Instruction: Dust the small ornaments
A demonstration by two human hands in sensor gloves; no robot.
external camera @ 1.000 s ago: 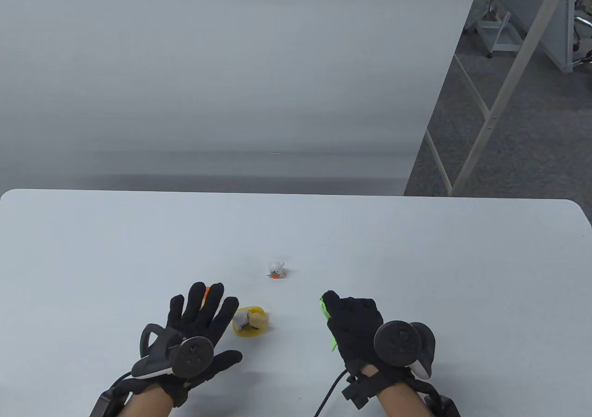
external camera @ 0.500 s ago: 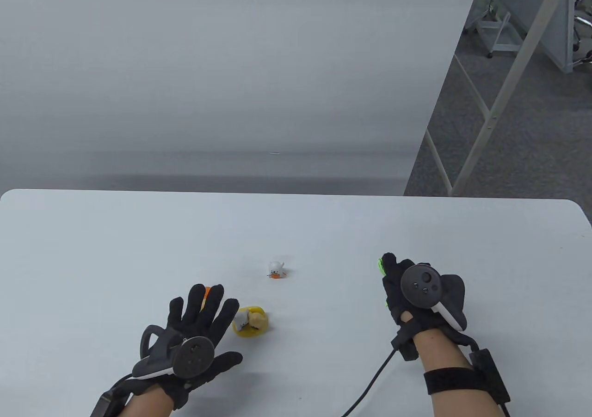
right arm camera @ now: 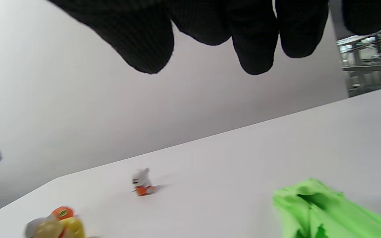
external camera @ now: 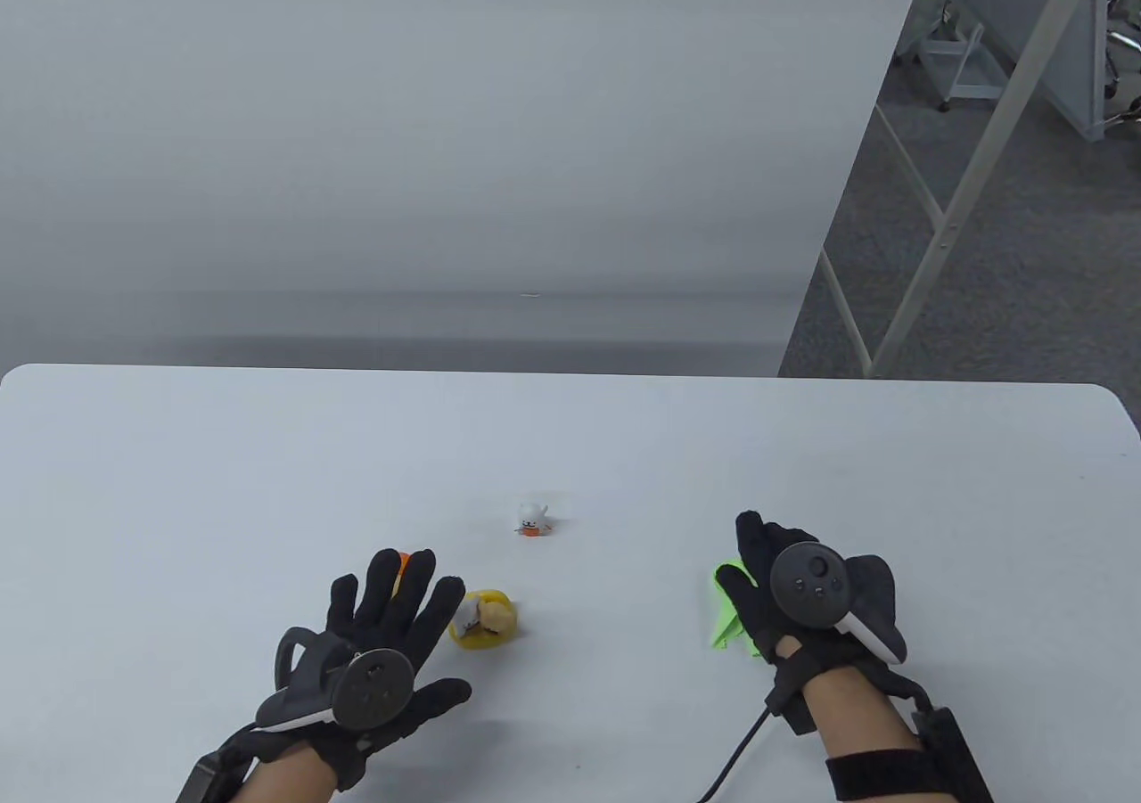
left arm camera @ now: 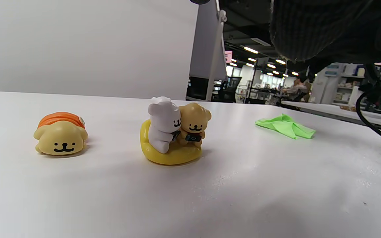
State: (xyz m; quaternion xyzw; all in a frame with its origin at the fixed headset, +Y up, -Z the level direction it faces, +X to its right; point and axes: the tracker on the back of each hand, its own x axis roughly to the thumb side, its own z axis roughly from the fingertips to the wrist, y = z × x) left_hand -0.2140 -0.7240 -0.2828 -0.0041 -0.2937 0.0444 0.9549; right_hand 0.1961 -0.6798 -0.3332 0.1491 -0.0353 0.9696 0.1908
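Three small figurines: orange-capped pup (left arm camera: 61, 138), two bears on yellow base (left arm camera: 174, 135), white one (external camera: 532, 519); green cloth (left arm camera: 284, 126) lies crumpled; left hand (external camera: 379, 651) spread, right hand (external camera: 784, 589) loose, empty.

Three small ornaments and a cloth lie on the white bench (external camera: 570, 429), low in the table view. The pup (left arm camera: 61, 134), a cream dog lying flat with an orange cap on its back, sits at the left of the left wrist view. Right of it, apart, the bears (left arm camera: 174, 134) stand upright: a white bear and a tan bear side by side, touching, on a yellow base. The ghost (external camera: 531, 519), white with an orange bottom, stands alone near frame centre, above the bears. The cloth (left arm camera: 284, 126), bright green and crumpled, lies flat at lower right.
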